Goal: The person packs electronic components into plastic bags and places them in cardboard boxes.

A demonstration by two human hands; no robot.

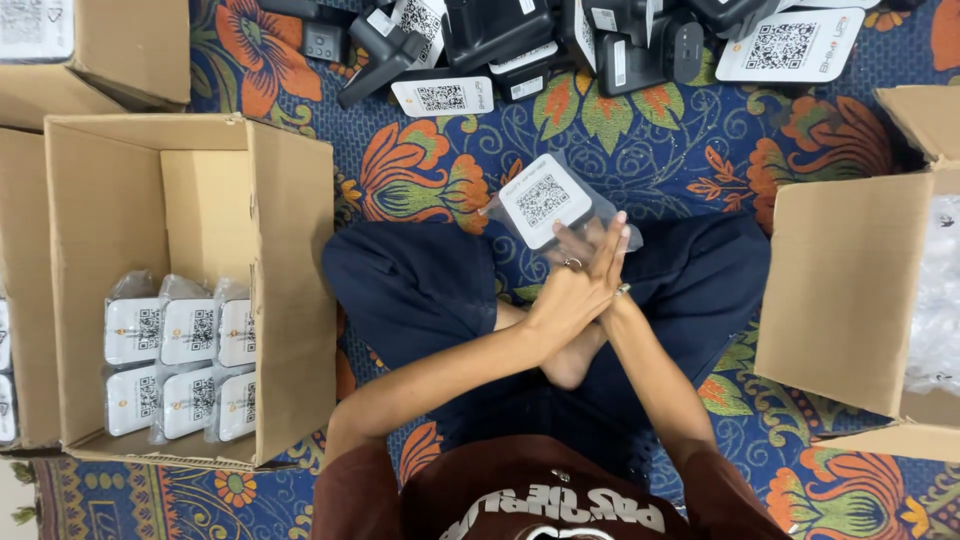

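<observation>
Hidden and cut-off parts

The right hand (575,258) lies mostly behind the left hand (575,290); the right-edge box (850,300) and the top-edge black devices (500,35) are cropped.

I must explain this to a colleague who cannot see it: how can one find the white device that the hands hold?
Start at the person's crossed legs in dark trousers on the flowered rug. Just above them, the two hands hold one white square device in a clear bag. Unlike the other bagged white devices, it is not packed in the open carton.

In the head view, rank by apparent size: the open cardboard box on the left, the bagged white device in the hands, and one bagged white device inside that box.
1. Open cardboard box.
2. Bagged white device in the hands.
3. Bagged device in the box; it lies farther from the camera, so true sizes may match.
</observation>
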